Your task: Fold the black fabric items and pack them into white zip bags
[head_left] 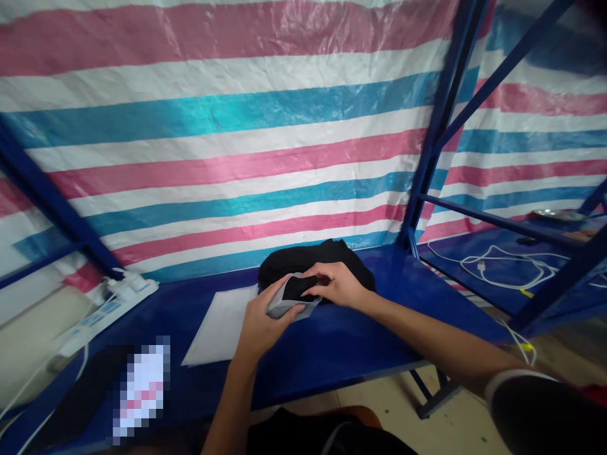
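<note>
My left hand (pixel 258 322) grips a small grey pouch (pixel 279 308) from the left, fingers behind and thumb in front. The pouch's mouth gapes toward me, and black cloth (pixel 296 289) shows inside it. Thumb and fingertips of my right hand (pixel 342 284) pinch the black cloth at the right side of this mouth; the exact grip is partly hidden. Just behind both hands, a larger bundle of black fabric (pixel 275 264) lies on the blue table (pixel 303 366).
White paper sheets (pixel 215 332) lie left of my hands. A power strip (pixel 107 316) with plugs runs along the left edge, near a blurred-out screen (pixel 142 392). Blue metal posts (pixel 427 170) frame the table. White cables (pixel 509 260) lie on another blue surface at right. Striped sheeting (pixel 227 170) hangs behind.
</note>
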Tool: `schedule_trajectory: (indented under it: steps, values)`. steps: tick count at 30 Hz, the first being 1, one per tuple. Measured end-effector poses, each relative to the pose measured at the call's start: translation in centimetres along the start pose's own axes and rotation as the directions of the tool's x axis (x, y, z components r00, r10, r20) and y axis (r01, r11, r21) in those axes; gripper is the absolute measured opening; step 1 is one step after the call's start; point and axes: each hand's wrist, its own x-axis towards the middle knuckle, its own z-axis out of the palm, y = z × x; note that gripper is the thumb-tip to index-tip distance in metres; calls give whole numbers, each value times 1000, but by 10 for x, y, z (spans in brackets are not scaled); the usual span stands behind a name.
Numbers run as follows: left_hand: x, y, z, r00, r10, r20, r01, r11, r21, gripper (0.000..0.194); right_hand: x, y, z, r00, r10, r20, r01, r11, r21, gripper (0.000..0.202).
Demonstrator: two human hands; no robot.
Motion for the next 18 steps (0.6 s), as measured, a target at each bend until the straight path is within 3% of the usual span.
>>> schedule_trajectory:
  steps: [4,8,11,15,18]
  values:
    - [0,-3,-2,996,87,5,-87,996,3,50,4,-4,-5,971,-162,178,191,969,-157,33]
    - [1,-1,-4,982,188,7,-188,982,-31,39,9,-13,-19,920,-238,312,358,835,-417,35]
    - [1,-1,-3,966,259,4,-258,963,-80,29,8,-9,-20,919,-203,338,353,805,-476,31]
    - [1,-7,1,946,316,67,-307,945,-117,37,6,6,-17,876,-62,478,255,902,-349,21]
    - [1,-15,0,967,255,0,-254,963,-86,24,7,1,-24,847,-8,531,150,963,-224,27]
